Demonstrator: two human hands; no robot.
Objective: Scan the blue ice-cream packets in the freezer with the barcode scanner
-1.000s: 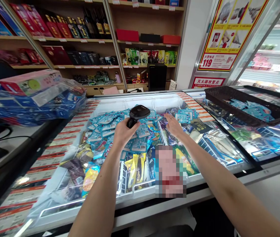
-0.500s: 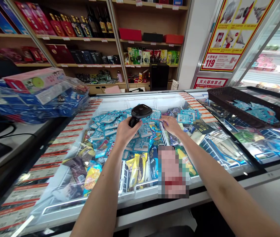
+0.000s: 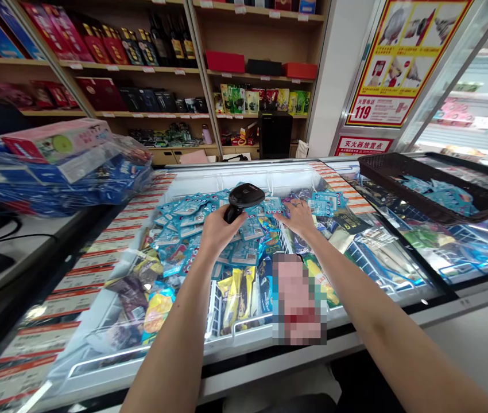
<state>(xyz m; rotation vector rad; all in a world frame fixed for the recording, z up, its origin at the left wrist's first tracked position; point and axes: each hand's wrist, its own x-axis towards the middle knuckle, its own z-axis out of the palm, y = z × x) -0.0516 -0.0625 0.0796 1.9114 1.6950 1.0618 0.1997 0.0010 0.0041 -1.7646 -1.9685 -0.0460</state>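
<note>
My left hand (image 3: 219, 228) is wrapped round the handle of a black barcode scanner (image 3: 246, 195), its head pointing away from me. Under and around it spreads a pile of flat blue packets (image 3: 190, 215) on the freezer's glass top. My right hand (image 3: 299, 218) is open with the thumb out to the side, resting at the right edge of the pile. One blue packet (image 3: 272, 205) lies just left of its thumb. More blue packets (image 3: 325, 203) lie to the right of its fingers.
A dark brown basket (image 3: 368, 166) with blue packets stands at the right. A plastic-wrapped stack of boxes (image 3: 61, 166) sits at the left. A pixelated object (image 3: 298, 298) lies near the front edge. Shelves (image 3: 140, 67) with bottles and boxes stand behind.
My right hand has shifted slightly and spread its fingers, where before they were closed at a packet's edge. My left hand keeps the scanner in nearly the same place.
</note>
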